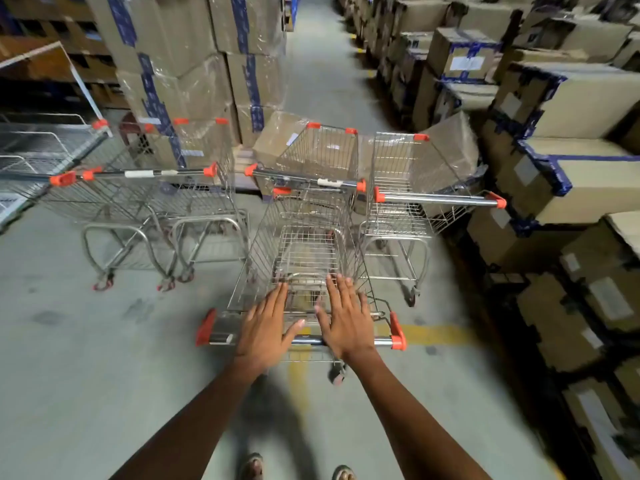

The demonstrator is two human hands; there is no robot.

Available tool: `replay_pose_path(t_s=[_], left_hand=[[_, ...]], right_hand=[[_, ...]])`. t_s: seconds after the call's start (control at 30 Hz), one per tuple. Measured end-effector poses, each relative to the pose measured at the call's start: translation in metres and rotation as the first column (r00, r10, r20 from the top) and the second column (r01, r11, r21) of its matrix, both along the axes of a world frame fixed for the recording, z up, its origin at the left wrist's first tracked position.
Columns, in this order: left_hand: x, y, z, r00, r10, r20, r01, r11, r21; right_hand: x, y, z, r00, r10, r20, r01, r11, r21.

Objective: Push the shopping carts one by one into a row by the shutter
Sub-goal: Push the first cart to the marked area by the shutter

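A wire shopping cart (304,244) with orange handle ends stands right in front of me, its nose pushed into the back of a second cart (320,157). My left hand (265,325) and my right hand (346,317) lie flat over its handle bar (304,340), fingers spread and stretched forward, palms down, not wrapped around the bar. Another cart (412,188) stands to the right, its handle facing me. Two nested carts (145,195) stand to the left. No shutter is in view.
Tall stacks of wrapped cardboard boxes (194,64) rise behind the carts, and more boxes (568,150) line the right side. An aisle (322,64) runs ahead between them. A wire rack (38,147) is at the far left. A yellow floor line (436,332) crosses under the cart.
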State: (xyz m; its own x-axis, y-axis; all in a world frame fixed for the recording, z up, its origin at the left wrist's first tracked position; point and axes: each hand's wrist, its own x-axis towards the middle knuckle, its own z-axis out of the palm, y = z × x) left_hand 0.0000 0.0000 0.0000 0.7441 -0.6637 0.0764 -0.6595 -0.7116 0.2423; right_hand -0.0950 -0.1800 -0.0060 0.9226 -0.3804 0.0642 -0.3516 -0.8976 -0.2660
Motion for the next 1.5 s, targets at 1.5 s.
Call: replay_pose_path(t_s=[1.5], left_hand=[[-0.219,0.112,0.001,0.965,-0.039,-0.261,0.152,0.889,0.431]], right_hand=[[-0.230,0.056,-0.032,0.887,0.375,-0.270,-0.429,0.884,-0.185]])
